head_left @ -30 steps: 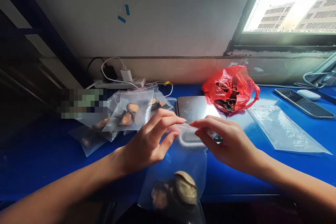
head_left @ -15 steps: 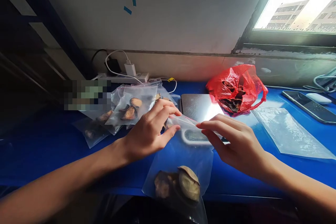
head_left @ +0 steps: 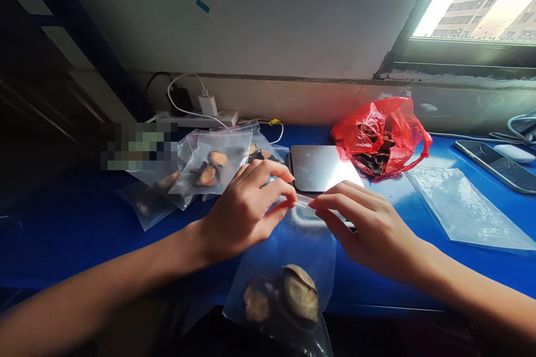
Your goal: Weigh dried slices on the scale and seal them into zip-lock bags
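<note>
A clear zip bag [head_left: 288, 251] hangs from both hands over the front edge of the blue table, with dried brown and greenish pieces [head_left: 300, 293] in its lower part. My left hand [head_left: 255, 201] pinches the bag's top edge between thumb and fingers. Close beside it, my right hand [head_left: 362, 220] grips the same edge with thumb and forefinger. Behind the hands lies a digital scale [head_left: 322, 167] with a bare metal plate; its display end is partly covered by the bag and my right fingers.
Filled zip bags [head_left: 213, 164] lie heaped at the left, near a power strip [head_left: 196, 119] with a white charger. A red plastic bag [head_left: 381, 136] holding dark dried pieces stands behind the scale. At the right are a flat clear bag [head_left: 473, 206] and a phone [head_left: 498, 164].
My left fingers have drawn together along the bag's top edge and shifted slightly right, closer to my right hand. The camera view has moved a little.
</note>
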The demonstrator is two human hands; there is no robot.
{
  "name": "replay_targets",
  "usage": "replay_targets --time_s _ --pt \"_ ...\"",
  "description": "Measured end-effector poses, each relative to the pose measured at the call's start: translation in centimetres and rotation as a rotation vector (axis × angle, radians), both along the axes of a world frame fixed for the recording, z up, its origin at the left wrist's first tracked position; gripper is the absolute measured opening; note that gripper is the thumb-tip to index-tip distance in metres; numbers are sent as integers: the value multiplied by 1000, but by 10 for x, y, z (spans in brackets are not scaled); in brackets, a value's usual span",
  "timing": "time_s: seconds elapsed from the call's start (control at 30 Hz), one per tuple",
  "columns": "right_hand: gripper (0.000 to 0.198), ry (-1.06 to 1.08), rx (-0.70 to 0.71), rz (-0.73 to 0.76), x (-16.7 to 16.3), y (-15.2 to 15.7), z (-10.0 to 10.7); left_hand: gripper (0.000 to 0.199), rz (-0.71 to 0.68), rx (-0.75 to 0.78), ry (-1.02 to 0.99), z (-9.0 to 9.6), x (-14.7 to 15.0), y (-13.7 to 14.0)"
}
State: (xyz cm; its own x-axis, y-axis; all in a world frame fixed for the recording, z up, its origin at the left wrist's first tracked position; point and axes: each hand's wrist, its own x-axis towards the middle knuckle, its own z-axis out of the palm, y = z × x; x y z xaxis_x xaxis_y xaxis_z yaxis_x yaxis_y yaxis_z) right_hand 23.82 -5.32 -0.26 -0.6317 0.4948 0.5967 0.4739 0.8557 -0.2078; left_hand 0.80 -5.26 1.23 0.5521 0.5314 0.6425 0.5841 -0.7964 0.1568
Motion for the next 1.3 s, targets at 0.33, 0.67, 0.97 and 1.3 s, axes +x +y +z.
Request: replay_targets --time_s 0.33,0.67,0.97,1.3 --pt "10 27 160 -111 -7 0 -1 8 -38 94 6 -1 2 -2" --pt "13 44 109 -69 -11 2 -3 19 0 102 204 2 3 0" --pt "13 74 102 -38 -12 3 -4 20 7 97 155 0 4 -1" --pt "23 106 -7 -6 -13 1 -8 16 -19 91 121 -8 10 -1"
